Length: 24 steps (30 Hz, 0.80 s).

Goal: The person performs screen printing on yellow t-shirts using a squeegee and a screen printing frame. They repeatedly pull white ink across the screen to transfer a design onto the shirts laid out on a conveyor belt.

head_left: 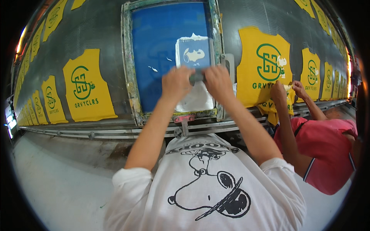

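Fingers of the left hand [176, 82] and right hand [219, 82] are curled around a dark greenish bar-shaped tool [197, 77], probably best kept level and evenly pressed, with white ink [198, 101] at its six o'clock.

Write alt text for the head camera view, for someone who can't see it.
A person's left hand and right hand grip a squeegee over a blue screen smeared with white ink. On both sides, yellow cloth pieces printed with green designs lie on a dark table. At right, a co-worker in pink handles one piece.
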### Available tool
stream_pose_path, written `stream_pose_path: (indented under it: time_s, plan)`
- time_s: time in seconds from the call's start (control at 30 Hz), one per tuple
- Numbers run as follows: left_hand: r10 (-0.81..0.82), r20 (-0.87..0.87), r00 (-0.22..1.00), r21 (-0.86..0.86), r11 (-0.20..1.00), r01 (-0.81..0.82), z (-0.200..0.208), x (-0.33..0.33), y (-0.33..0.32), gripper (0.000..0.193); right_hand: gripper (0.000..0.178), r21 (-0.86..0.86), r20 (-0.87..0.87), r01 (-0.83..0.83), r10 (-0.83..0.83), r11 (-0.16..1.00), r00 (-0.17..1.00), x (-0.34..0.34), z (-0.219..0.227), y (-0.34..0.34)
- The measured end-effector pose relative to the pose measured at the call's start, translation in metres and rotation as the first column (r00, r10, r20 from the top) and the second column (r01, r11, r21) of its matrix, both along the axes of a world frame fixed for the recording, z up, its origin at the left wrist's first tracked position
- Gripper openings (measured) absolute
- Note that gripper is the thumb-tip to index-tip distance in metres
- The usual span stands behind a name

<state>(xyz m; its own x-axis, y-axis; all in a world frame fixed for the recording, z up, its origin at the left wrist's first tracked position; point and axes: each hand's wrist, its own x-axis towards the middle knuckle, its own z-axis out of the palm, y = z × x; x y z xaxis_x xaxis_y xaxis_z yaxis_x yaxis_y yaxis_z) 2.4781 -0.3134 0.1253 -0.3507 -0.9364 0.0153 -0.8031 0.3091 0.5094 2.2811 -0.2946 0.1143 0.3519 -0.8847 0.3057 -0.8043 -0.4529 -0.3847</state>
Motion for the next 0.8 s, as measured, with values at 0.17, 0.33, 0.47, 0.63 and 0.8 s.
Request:
stream_pose_path:
  time_s: [0.17,0.33,0.47,0.63,0.8]
  plan:
    - [-0.047,-0.055,0.997,0.104,0.993,0.053,0.011,0.007,0.050,0.033,0.027,0.099,0.031,-0.060,0.057,0.993,0.998,0.000,0.023,0.039]
    - [-0.082,0.151,0.985,0.221,0.974,0.047,0.057,-0.007,-0.073,0.023,0.023,-0.019,-0.019,-0.031,0.031,0.999,0.999,-0.008,0.033,-0.064]
    - [0.025,0.063,0.998,0.084,0.996,-0.031,0.038,-0.011,-0.121,0.018,0.021,-0.053,-0.004,0.028,-0.029,0.998,1.000,-0.003,0.031,-0.119]
    - [0.063,0.017,0.998,-0.017,0.998,-0.063,0.003,-0.013,-0.052,0.027,0.023,-0.030,0.030,0.035,-0.034,0.999,0.999,-0.002,0.008,-0.054]
    - [0.025,-0.104,0.994,-0.060,0.998,-0.032,-0.005,-0.003,0.054,0.032,0.025,0.053,0.015,0.025,-0.026,0.998,1.000,0.002,0.007,0.057]
